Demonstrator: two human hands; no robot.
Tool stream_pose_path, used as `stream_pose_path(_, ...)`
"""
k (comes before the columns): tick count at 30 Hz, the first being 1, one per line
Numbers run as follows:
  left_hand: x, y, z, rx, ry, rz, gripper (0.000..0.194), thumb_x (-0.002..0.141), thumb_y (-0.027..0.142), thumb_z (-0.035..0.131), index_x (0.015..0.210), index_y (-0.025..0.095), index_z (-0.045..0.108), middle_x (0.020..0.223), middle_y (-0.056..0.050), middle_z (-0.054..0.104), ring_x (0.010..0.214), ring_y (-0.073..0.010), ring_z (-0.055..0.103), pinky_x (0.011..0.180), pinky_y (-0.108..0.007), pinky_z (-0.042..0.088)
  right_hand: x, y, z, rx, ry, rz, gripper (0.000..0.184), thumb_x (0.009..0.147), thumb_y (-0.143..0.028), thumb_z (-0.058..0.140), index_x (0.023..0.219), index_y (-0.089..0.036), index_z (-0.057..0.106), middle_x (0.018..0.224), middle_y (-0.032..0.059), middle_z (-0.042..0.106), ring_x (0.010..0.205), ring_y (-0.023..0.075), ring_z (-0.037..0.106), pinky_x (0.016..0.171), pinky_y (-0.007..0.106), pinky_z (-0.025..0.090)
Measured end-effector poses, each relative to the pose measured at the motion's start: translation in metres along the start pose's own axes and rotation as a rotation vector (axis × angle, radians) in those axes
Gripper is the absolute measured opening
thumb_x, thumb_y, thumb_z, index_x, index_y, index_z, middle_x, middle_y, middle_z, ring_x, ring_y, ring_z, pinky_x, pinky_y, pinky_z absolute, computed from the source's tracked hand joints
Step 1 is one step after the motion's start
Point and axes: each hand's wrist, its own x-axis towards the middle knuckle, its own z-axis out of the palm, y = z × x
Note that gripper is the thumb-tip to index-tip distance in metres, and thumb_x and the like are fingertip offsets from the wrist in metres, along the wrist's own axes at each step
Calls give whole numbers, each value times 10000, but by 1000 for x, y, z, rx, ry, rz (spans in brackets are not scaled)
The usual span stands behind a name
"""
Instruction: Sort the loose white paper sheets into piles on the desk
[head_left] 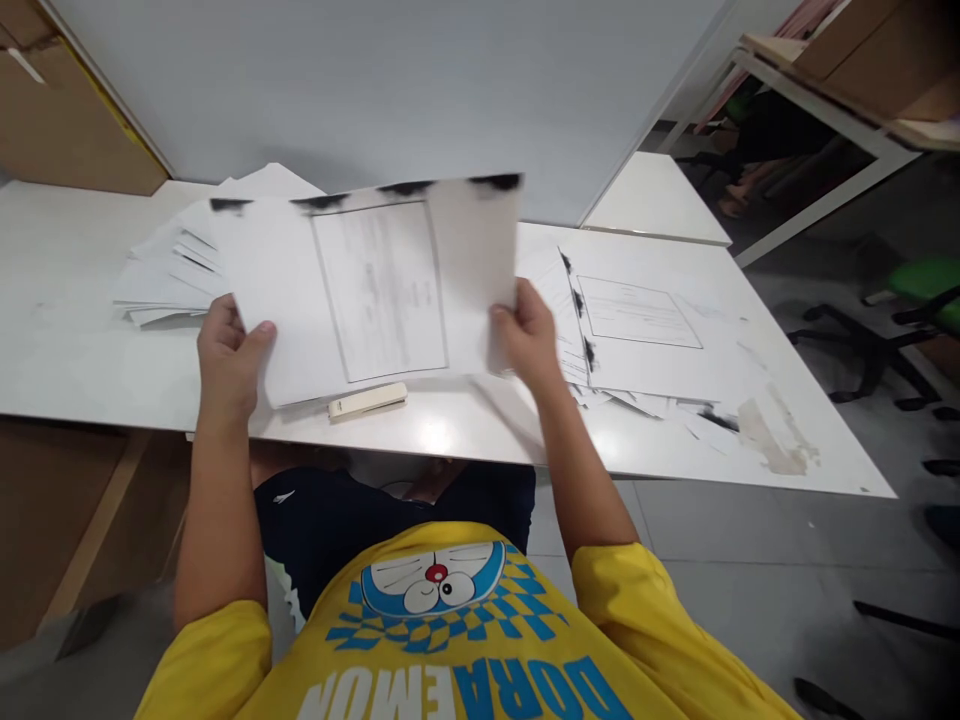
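And here is the white paper (375,285), up in the middle of the frame, its long axis running left to right and rising slightly toward the right. The edge with black smudges points to the top of the frame; the printed rectangle on its face is too blurred to read. The left hand (234,355) has the lower left edge, fingers (220,318) closed narrow, thumb across the face; over at the right edge the right hand (526,335) pinches likewise, thumb in front. So the paper spans the gap between both grips. Just below its lower edge, a cream stapler (367,401) lies on the white table (60,350). Left of centre, a pile of fanned papers (169,265); right of centre, a paper stack (645,325), its black marks facing left. Grey panel (412,90) behind, cardboard (75,110) upper left, green chair (926,290) far right.
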Motion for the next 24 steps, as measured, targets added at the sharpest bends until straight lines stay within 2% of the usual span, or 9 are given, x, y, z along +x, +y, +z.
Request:
stream_pose_path(1,-9,8,4,10,-49,-37,673,647,714,828,1118,281,621,893,13,682,695,-154,558,609,-355,502,-4,-5,-19,4,39,35,199,776,-293,692,971,-272,663,845,-2,675,886,237,659,841,426,554)
stream_pose_path(3,-28,23,11,46,-127,-35,570,806,638,734,1247,305,594,981,-15,708,662,-150,558,557,-345,463,-14,-12,-59,32,65,162,242,712,-235,721,951,-260,696,886,15,729,920,240,699,824,407,549)
stream_pose_path(7,-66,47,32,273,-149,132,436,948,408,605,1355,270,530,1152,-72,706,976,-212,659,800,-385,543,-42,-13,-131,30,290,412,247,652,-129,733,881,-221,739,934,125,792,873,236,740,746,393,511)
stream_pose_path(10,-86,55,52,488,-251,261,346,987,345,504,1311,246,575,1202,-99,698,1124,-259,644,939,-433,520,-64,-9,-163,4,326,527,263,629,-152,767,877,-238,790,936,160,804,791,251,748,652,397,501)
stream_pose_path(13,-98,53,70,653,-376,330,327,1020,349,410,1220,232,640,1184,-113,714,1164,-296,626,1025,-475,469,-84,-4,-175,-19,298,600,266,599,-185,799,852,-263,813,890,152,805,726,255,741,609,393,505)
stream_pose_path(16,-103,46,82,684,-441,301,425,1052,400,320,1251,213,645,1209,-128,716,1170,-293,630,1011,-450,472,-105,0,-175,-74,237,674,238,603,-225,819,838,-267,812,872,134,804,676,245,724,580,373,515)
stream_pose_path(21,-105,38,91,795,-528,297,537,1061,450,252,1323,189,641,1258,-143,720,1185,-311,644,965,-453,462,-138,3,-174,-125,188,735,314,585,-339,841,887,-282,780,827,42,797,655,253,719,521,346,540)
stream_pose_path(24,-105,38,92,819,-550,306,536,1059,438,254,1318,190,652,1250,-141,727,1171,-319,651,952,-465,455,-151,3,-174,-137,203,745,327,597,-378,839,900,-281,765,814,44,797,688,283,739,530,369,564)
